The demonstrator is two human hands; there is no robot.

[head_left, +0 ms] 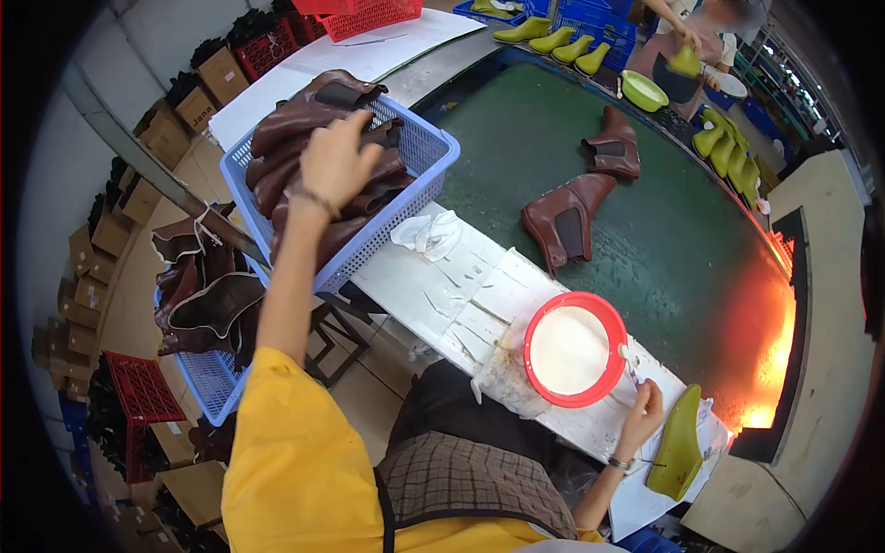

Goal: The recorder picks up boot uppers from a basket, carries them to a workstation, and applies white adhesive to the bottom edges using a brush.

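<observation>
My left hand [339, 161] reaches into a blue plastic basket [433, 170], its fingers apart over a pile of brown leather boot uppers [281, 138]. Low on the right, my right hand [643, 417] pinches the handle of a small brush [631, 367], whose pale end lies at the rim of a red bowl [619, 323]. White liquid [570, 350] fills much of that bowl. Beside my right wrist, an olive-green shoe last [678, 447] lies on the bench. Two brown ankle boot uppers [564, 221] with dark elastic sides rest on a green conveyor belt [489, 138].
A crumpled white cloth [429, 235] lies on the white bench [406, 281]. At right, an orange-glowing heater opening [774, 369] meets the belt. Another person [691, 55] handles a green last across the belt. A second blue basket [207, 382] of uppers stands low at left.
</observation>
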